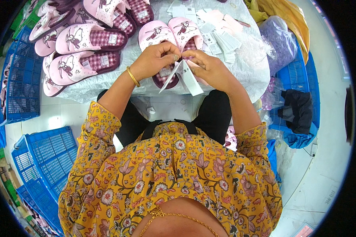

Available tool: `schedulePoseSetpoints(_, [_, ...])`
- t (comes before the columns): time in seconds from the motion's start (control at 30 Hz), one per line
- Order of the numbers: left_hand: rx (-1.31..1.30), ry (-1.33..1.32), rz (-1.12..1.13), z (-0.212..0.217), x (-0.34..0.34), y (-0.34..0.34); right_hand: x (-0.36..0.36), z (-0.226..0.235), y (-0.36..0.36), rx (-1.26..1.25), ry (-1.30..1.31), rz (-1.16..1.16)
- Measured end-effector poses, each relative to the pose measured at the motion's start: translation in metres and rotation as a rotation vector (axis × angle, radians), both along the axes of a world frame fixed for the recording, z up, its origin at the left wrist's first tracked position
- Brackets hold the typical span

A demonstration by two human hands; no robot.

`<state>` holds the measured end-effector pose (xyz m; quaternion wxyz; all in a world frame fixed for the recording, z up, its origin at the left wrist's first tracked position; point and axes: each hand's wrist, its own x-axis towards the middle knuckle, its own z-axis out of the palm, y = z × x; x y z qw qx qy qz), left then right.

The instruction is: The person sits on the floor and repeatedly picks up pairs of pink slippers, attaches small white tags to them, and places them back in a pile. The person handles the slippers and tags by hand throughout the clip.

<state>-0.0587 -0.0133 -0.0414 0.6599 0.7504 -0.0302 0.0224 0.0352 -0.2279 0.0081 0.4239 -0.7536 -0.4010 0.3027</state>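
A pair of pink slippers with a printed animal figure lies before me on the table, a left slipper (156, 33) and a right slipper (184, 27) side by side. Over their openings my left hand (156, 61) is closed in a pinch; what its fingertips hold is too small to make out. My right hand (211, 69) meets it from the other side, fingers closed at the upper end of white paper hang tags (190, 81). The tags fan out downward and partly cover the checked insoles.
Several more pink slippers (73, 38) are piled at the table's left. Loose white tags (227, 41) lie scattered at the right on the plastic-covered table (249, 75). Blue crates (53, 154) stand at the left, and another blue crate (312, 79) at the right holds bagged items.
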Motion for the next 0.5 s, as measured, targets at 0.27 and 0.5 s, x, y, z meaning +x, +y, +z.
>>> schedulePoseSetpoints(0.27, [-0.027,0.051,-0.133,0.004,-0.004,0.006,-0.009,-0.013,0.008,0.209,-0.579,-0.06])
schedulePoseSetpoints(0.5, [0.014,0.039,-0.215,0.011,-0.003,0.009,-0.013,-0.012,0.012,0.19,-0.892,-0.005])
